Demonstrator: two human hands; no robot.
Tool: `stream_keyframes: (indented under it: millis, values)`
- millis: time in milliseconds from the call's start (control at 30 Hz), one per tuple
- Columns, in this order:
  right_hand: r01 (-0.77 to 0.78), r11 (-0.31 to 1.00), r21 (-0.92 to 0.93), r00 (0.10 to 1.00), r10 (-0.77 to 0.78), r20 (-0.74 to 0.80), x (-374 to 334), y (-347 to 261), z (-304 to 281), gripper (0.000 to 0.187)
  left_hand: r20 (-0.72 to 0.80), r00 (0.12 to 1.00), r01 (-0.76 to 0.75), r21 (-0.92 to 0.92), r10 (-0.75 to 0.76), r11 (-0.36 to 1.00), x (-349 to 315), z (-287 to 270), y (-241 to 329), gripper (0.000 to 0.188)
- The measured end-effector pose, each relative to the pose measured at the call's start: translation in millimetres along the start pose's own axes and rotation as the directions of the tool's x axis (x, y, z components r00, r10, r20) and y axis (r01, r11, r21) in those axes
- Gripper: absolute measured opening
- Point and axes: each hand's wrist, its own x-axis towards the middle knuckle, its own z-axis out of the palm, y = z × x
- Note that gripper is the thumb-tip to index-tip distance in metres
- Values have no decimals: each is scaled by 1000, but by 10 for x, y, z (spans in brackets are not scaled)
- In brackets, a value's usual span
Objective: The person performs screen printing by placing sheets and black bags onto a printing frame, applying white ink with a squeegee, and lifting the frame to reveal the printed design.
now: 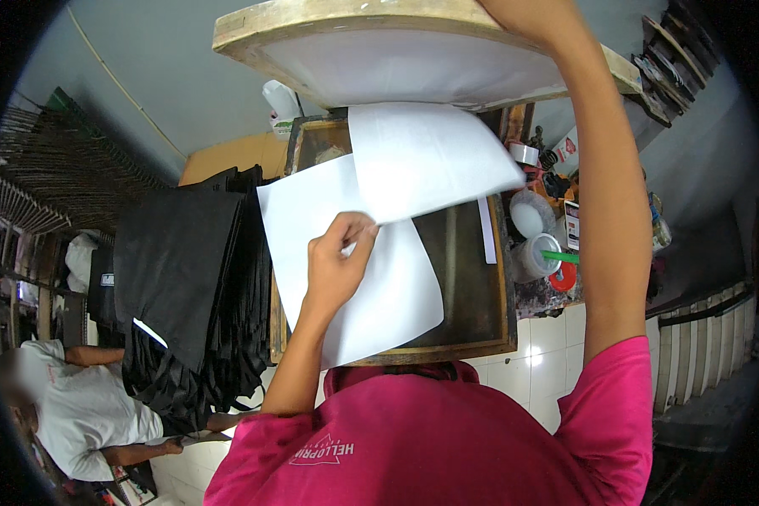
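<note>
My left hand (339, 266) is closed in a pinch on the near corner of a white sheet of paper (430, 160), which curls up from the board. Under it lies another white sheet (384, 291), slanted across a dark, wood-edged board (472, 287). At the top, my right hand (531, 18) grips the upper edge of a wooden-framed screen (422, 63) with pale mesh. The screen stands tilted up over the far end of the board. The fingertips of my right hand are partly cut off by the picture's edge.
A tall pile of black fabric bags (181, 261) stands left of the board. On the right are plastic tubs (535, 257), a green-handled tool (558, 255) and a tape roll (524, 153). A white bottle (280, 99) stands behind. A person in white (84, 413) is at lower left.
</note>
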Motion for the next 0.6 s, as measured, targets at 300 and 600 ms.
stream_keyframes:
  millis: [300, 600]
  values:
    - [9, 999, 52, 1000, -9, 13, 183, 41, 105, 34, -343, 920, 130, -184, -187, 974, 391, -1286, -207, 25]
    - [73, 961, 267, 997, -72, -15, 360, 230, 209, 30, -512, 850, 338, 349, -124, 874, 219, -4367, -827, 41]
